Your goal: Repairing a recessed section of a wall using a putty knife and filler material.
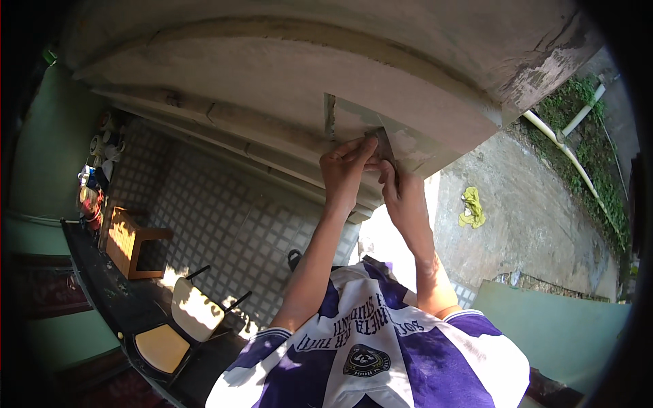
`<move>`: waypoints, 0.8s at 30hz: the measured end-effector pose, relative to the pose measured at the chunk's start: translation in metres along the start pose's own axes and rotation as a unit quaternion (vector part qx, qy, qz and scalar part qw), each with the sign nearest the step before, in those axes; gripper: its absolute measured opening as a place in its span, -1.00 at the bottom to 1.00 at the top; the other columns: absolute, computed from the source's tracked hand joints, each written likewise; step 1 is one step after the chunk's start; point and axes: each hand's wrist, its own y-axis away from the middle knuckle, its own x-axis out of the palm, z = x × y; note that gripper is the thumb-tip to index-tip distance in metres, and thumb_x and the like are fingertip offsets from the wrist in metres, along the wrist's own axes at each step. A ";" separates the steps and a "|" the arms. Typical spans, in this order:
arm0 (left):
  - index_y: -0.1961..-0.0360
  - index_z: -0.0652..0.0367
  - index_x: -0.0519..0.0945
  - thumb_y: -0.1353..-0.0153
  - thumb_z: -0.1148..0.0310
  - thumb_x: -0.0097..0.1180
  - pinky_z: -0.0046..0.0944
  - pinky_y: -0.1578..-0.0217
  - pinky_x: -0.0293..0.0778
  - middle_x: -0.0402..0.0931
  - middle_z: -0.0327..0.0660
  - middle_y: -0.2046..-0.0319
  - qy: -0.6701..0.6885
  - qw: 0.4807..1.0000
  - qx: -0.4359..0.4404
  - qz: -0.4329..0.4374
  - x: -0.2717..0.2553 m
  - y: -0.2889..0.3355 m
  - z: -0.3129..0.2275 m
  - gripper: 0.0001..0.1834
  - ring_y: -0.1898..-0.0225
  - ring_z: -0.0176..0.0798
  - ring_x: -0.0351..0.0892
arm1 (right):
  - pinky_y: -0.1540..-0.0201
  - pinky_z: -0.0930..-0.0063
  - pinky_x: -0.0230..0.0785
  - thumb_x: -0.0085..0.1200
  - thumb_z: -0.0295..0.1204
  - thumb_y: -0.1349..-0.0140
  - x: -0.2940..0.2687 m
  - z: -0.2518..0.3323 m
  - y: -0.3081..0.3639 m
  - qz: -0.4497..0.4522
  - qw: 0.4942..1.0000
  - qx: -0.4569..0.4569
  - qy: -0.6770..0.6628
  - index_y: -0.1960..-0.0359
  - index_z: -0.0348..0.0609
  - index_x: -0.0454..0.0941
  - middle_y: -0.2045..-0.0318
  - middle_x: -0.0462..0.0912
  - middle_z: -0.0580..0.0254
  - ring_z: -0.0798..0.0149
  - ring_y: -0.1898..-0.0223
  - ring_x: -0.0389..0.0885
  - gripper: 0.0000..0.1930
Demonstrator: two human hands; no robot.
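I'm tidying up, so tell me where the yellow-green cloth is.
In the head view, the yellow-green cloth lies crumpled on the concrete ground, right of the person's right hand and left of the long pale pipe.

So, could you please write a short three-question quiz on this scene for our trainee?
1. True or false: the yellow-green cloth lies on the concrete ground.
2. What do the left hand and right hand both hold: (a) a sponge, (b) a dark flat piece, (c) a paint roller?
3. Fill in the blank: the floor near the wooden stool is covered with patterned ____.

Key: 1. True. 2. b. 3. tiles.
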 end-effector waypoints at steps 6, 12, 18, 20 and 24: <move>0.21 0.40 0.70 -0.18 0.36 0.40 -0.39 0.42 0.63 0.71 -0.15 0.44 -0.094 0.995 0.013 -0.005 -0.001 0.011 0.007 -0.71 0.45 -0.37 0.68 | 0.61 0.47 0.17 -0.18 -0.27 -0.54 -0.021 0.000 0.023 0.115 0.951 0.222 -0.180 0.34 -0.31 0.44 0.72 0.38 0.29 0.48 0.69 0.33 -0.64; 0.20 0.42 0.69 -0.19 0.41 0.37 -0.40 0.41 0.63 0.71 -0.15 0.43 -0.097 0.994 0.055 0.016 -0.003 0.004 0.012 -0.75 0.45 -0.40 0.68 | 0.59 0.48 0.20 -0.18 -0.25 -0.55 -0.004 -0.007 0.022 0.077 0.948 0.254 -0.173 0.29 -0.33 0.48 0.69 0.39 0.31 0.48 0.68 0.32 -0.63; 0.20 0.37 0.72 -0.19 0.45 0.36 -0.44 0.41 0.60 0.73 -0.17 0.40 -0.119 0.991 0.055 0.021 -0.003 -0.004 0.011 -0.79 0.42 -0.44 0.68 | 0.61 0.52 0.16 -0.15 -0.23 -0.55 0.021 -0.020 0.024 0.001 0.955 0.233 -0.184 0.32 -0.34 0.50 0.69 0.39 0.33 0.50 0.67 0.31 -0.61; 0.20 0.36 0.72 -0.18 0.45 0.36 -0.45 0.42 0.59 0.74 -0.17 0.39 -0.125 0.990 0.061 0.016 0.000 -0.003 0.006 -0.79 0.41 -0.45 0.68 | 0.63 0.53 0.14 -0.16 -0.22 -0.55 0.026 -0.024 0.025 0.001 0.947 0.239 -0.214 0.33 -0.33 0.49 0.69 0.38 0.35 0.51 0.68 0.30 -0.60; 0.20 0.36 0.73 -0.17 0.46 0.37 -0.46 0.39 0.57 0.74 -0.16 0.38 -0.142 0.988 0.059 0.005 -0.001 -0.003 0.001 -0.79 0.39 -0.44 0.69 | 0.70 0.57 0.09 -0.19 -0.19 -0.55 0.028 -0.010 0.022 0.017 0.918 0.275 -0.287 0.35 -0.28 0.45 0.69 0.35 0.40 0.53 0.73 0.25 -0.59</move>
